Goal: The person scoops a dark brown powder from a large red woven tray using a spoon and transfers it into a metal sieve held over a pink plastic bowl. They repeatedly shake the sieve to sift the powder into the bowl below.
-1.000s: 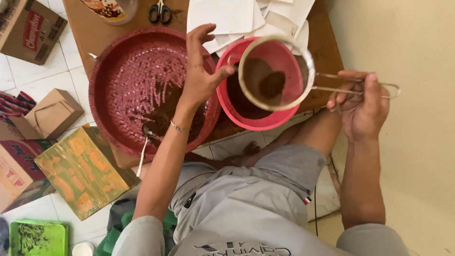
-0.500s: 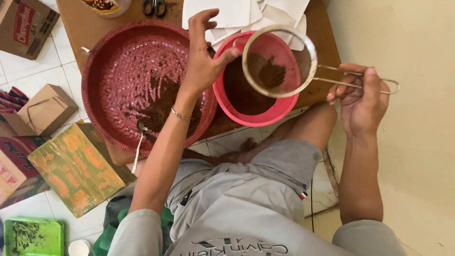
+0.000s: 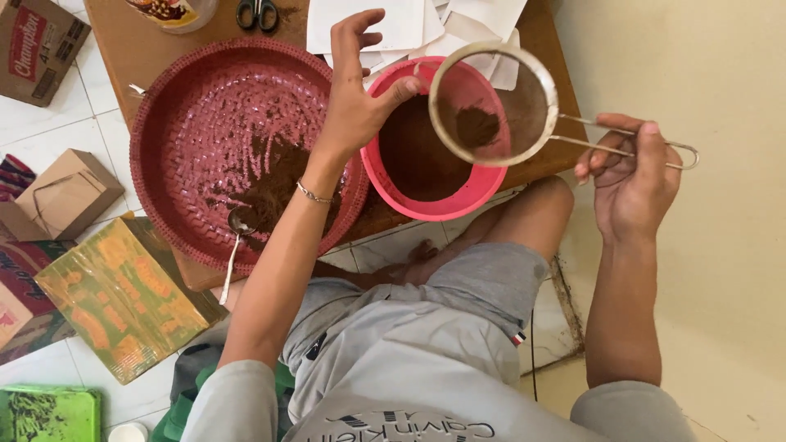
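**Sieve held over pink bowl, low table on tiled floor**

R hand (image 3: 630, 176) grips the wire handle of a round mesh sieve (image 3: 494, 104), fingers curled shut round it; sieve sits tilted above the pink bowl (image 3: 426, 176), brown powder clump in the mesh. L hand (image 3: 356, 90) has fingers spread open, thumb touching the bowl's rim nr the sieve edge. Bowl is on a low brown table (image 3: 139, 41), just beside a big red woven tray (image 3: 188, 123) w/ brown powder and a spoon (image 3: 233, 245). Scissors (image 3: 259, 12), white papers (image 3: 393, 24) at the far edge. Floor: white tiles; cardboard boxes (image 3: 61, 196) and a wrapped yellow-green packet (image 3: 119, 299) to the left. Beige wall on the right.
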